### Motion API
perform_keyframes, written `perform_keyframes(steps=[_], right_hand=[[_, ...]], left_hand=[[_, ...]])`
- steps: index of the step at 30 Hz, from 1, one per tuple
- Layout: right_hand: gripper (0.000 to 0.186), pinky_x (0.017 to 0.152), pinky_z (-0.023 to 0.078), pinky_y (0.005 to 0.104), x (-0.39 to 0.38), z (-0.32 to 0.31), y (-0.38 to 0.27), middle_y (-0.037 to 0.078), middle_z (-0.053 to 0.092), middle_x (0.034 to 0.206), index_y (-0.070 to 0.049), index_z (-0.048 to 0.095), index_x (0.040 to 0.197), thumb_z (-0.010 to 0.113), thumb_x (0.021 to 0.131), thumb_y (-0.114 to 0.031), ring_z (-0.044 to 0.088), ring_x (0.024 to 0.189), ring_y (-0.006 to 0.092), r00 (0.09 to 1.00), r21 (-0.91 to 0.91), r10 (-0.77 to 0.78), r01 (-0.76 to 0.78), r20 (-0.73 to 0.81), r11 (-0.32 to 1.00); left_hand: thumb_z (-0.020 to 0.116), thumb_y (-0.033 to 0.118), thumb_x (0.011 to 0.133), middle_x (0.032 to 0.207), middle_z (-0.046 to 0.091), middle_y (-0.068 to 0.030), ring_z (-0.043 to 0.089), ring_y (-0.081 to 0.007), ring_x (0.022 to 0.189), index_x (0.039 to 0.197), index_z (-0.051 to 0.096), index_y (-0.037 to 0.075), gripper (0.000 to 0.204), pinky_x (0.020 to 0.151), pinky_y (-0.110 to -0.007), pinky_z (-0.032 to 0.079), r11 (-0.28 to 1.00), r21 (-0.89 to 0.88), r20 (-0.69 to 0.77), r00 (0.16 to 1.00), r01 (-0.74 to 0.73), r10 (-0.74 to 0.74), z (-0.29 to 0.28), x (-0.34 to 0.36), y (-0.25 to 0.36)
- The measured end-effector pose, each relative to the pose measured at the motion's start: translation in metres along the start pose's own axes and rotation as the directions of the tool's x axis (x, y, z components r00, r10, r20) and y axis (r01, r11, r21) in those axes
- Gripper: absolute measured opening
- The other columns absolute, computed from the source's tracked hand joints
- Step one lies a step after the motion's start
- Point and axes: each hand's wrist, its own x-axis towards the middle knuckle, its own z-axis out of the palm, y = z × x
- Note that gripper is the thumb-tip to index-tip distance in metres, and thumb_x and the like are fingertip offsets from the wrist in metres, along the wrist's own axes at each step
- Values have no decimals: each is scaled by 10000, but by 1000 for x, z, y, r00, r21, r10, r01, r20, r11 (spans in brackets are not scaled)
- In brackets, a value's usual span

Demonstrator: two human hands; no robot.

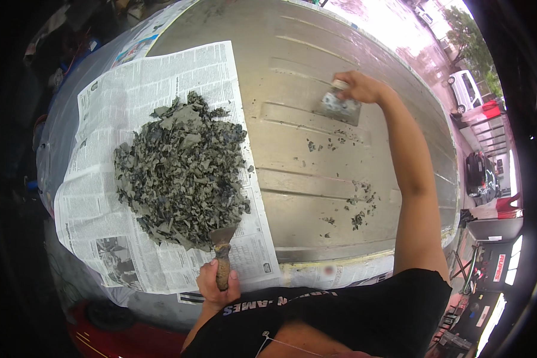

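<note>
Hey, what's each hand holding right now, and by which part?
The left hand holds a scraper by its handle. The right hand grips a flat, wide tool near its upper end; blur hides the exact grip.

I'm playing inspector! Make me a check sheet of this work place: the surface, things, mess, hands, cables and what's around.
Surface: ridged metal panel, partly covered by newspaper.
Things: putty knife, its blade at the lower edge of the flake pile; wide scraper over the panel, blurred.
Clutter: loose flakes scattered on the panel.
Hands: left hand grips the putty knife's handle; right hand holds the scraper.
Cables: thin white cord at the person's neckline; can't tell if it's a cable.
Surroundings: white van and dark car at the right; red car at lower left.
</note>
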Motion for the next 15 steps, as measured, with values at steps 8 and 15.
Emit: perform_keyframes(steps=[8, 15], right_hand=[[215, 784, 468, 343, -111, -21, 14, 49, 635, 854, -52, 627, 1082, 670, 872, -39, 572, 834, 164, 946, 202, 205, -156, -251, 967], [217, 799, 484, 359, -62, -21, 92, 95, 674, 886, -56, 636, 1101, 643, 889, -8, 609, 855, 191, 851, 236, 244, -146, -465, 961]], left_hand=[[702, 88, 817, 927, 620, -253, 606, -381, 702, 1272, 501, -103, 533, 618, -444, 496, 998, 32, -10, 998, -57, 57, 3, 3, -1], [697, 96, 831, 926, 611, -251, 600, -374, 701, 1276, 495, -113, 532, 621, -445, 490, 1000, 9, -7, 1000, -19, 19, 3, 0, -3]])
